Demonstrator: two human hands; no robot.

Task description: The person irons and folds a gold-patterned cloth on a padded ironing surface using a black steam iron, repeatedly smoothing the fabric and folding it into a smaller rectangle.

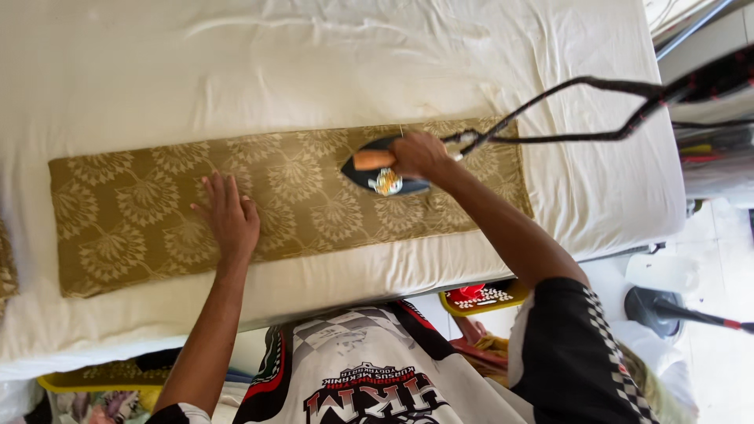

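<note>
A long strip of olive-gold cloth (141, 208) with a pale fan pattern lies flat across a table covered in a white sheet (314, 71). My left hand (229, 217) rests palm down on the cloth near its middle, fingers spread. My right hand (420, 155) grips the wooden handle of a dark flat iron (377, 174), which sits on the cloth's right half with its tip pointing left. A braided black cord (597, 110) runs from the iron up and off to the right.
The table's near edge runs just in front of my body. Yellow baskets (483, 298) with clothes stand below the table. At the right are a white floor, a dark round stand base (652, 310) and shelves with items.
</note>
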